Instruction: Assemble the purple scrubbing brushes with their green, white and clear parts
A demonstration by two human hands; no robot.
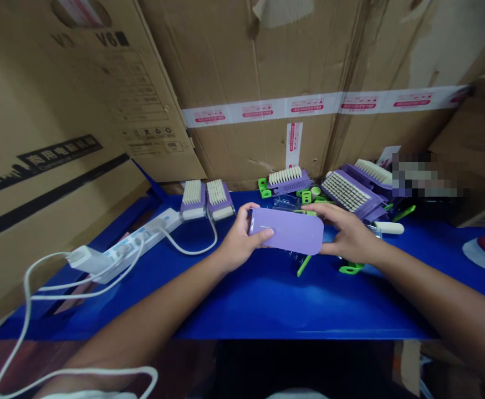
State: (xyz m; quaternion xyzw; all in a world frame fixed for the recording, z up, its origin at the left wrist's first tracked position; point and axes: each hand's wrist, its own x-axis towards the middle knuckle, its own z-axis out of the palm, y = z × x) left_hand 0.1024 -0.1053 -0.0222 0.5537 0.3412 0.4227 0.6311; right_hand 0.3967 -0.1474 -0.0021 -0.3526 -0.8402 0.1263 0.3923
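My left hand [239, 238] grips the left end of a flat purple piece [294, 228], thumb pressed on its upper face and fingers going behind, where I lose sight of their tips. My right hand [352, 233] curves about the other end, one finger along the far edge, thumb by the near corner; whether it truly bears on the piece or only hovers there, I cannot tell. The underside is hidden from me. What faces me is smooth, plain lilac, with rounded corners at the right end, a small pale mark near my thumb, and a shiny strip at the left end. I have it slightly tilted above the blue table [242, 310], near the middle.

Just behind and partly covered by my right hand lies a jumble: green pieces [352, 268], a clear part too overlapped to make out, and purple blocks with cream ridges [348, 191] stacked over each other. A pixelated patch hides what is beside them. Left of my grip, two ridged purple-and-cream blocks [204, 198] sit side by side near a white power strip [120, 257], whose cable [26, 310] runs off the table's edge. Cardboard [246, 55] stands behind, cut off at the top.
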